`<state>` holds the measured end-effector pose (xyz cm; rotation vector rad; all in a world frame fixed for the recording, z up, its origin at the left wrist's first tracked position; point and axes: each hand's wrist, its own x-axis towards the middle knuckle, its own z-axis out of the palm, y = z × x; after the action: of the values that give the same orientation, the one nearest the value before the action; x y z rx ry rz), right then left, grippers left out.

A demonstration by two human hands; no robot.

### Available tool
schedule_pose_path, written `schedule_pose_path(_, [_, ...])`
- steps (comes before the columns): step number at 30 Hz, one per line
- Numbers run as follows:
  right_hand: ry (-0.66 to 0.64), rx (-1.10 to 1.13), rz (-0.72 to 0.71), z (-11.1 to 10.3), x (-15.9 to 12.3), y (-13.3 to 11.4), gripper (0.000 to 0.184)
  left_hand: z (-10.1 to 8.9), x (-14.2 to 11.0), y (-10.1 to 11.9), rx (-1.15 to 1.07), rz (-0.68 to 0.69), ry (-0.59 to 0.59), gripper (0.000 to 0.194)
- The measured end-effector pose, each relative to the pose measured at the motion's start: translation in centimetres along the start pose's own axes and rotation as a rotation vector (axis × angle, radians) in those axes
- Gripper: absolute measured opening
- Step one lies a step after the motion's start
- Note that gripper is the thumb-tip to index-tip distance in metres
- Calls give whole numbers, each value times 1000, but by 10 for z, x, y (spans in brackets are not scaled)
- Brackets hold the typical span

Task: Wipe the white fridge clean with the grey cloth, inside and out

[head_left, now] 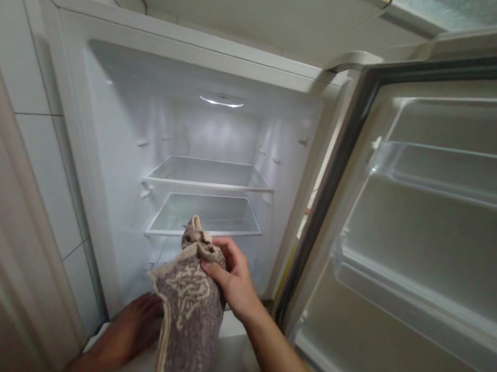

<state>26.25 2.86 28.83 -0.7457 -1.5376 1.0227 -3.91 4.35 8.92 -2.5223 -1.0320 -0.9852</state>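
Note:
My right hand (236, 276) grips a grey-brown towel (192, 322) near its bunched upper end, with the thumb on the near side. The towel has a pale raised pattern and a beige hem, and hangs down toward the bottom of the view. To its left, my left hand (129, 331) lies low at the front of the open fridge (103, 143). Its fingers reach toward the towel's edge, and their tips are partly hidden behind it; I see nothing held in them.
Inside the fridge are an upper glass shelf (212, 173) and a lower glass shelf (210, 213). The fridge door (431, 235) stands swung out to the right, with clear door racks (450, 175). A tiled wall (40, 88) is close on the left.

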Motion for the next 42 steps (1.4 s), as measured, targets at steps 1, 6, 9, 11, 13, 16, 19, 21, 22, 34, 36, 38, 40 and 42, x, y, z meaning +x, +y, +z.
schedule_pose_path(1, [19, 120, 33, -9, -21, -6, 38, -6, 8, 8, -68, -55, 56, 32])
schedule_pose_path(6, [63, 295, 189, -37, -94, -19, 43, -41, 69, 84, -385, -266, 191, 46])
schedule_pose_path(9, [36, 295, 227, -41, -116, -20, 46, -59, 115, 147, -843, -502, 217, 57])
schedule_pose_path(11, [-19, 240, 218, -43, -126, -20, 45, -67, 141, 183, -987, -623, 149, 60])
schedule_pose_path(13, [-63, 157, 184, -47, -132, -19, 43, -69, 159, 208, -976, -652, 101, 53])
schedule_pose_path(16, [-5, -24, 100, -52, -142, -18, 42, -69, 171, 223, -821, -580, 177, 39])
schedule_pose_path(19, [79, -173, 57, -49, -152, -21, 52, -69, 177, 224, -690, -618, 301, 42])
schedule_pose_path(21, [27, -262, 36, -40, -156, -24, 85, -70, 183, 225, -731, -695, 316, 44])
schedule_pose_path(22, [-4, -307, 19, -35, -157, -25, 101, -71, 186, 225, -805, -733, 303, 46])
schedule_pose_path(34, [152, 554, 282, -20, -132, -8, 83, -108, 157, 175, -1315, -658, -94, 69])
schedule_pose_path(36, [115, 588, 314, -15, -132, -9, 77, -106, 155, 177, -1235, -685, -71, 56])
schedule_pose_path(38, [64, 545, 317, -13, -132, -6, 69, -106, 155, 183, -1226, -792, -65, 56])
schedule_pose_path(40, [37, 450, 323, -18, -133, -1, 65, -110, 154, 186, -1209, -934, -56, 62])
schedule_pose_path(42, [107, 301, 321, -30, -133, 2, 63, -116, 152, 183, -1204, -1029, 1, 69])
